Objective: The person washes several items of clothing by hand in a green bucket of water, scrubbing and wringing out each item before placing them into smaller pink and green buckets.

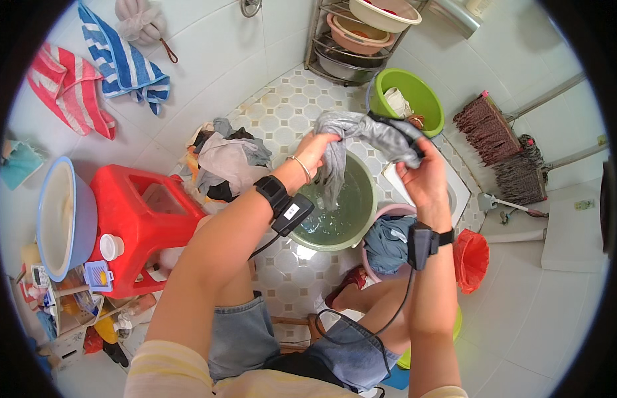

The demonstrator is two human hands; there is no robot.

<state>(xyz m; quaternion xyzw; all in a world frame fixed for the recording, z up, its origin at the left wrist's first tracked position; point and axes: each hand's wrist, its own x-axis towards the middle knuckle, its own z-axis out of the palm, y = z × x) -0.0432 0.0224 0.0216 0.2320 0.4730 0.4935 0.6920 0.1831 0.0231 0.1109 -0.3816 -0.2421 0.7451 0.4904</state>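
Observation:
A wet grey garment is stretched between my two hands above a pale green bucket of water. My left hand grips one end, and a loose length of the cloth hangs down to the water. At the other end, my right hand pinches a bunched part with a dark edge. Below my right forearm stands a pink basin holding blue-grey wet clothing. To the left on the tiled floor lies a heap of mixed clothes, touching neither hand.
A large red plastic jug and a blue basin stand at left. A green tub with cloth inside and a rack of basins are at the back. Mops hang on the right wall above a red bin bag.

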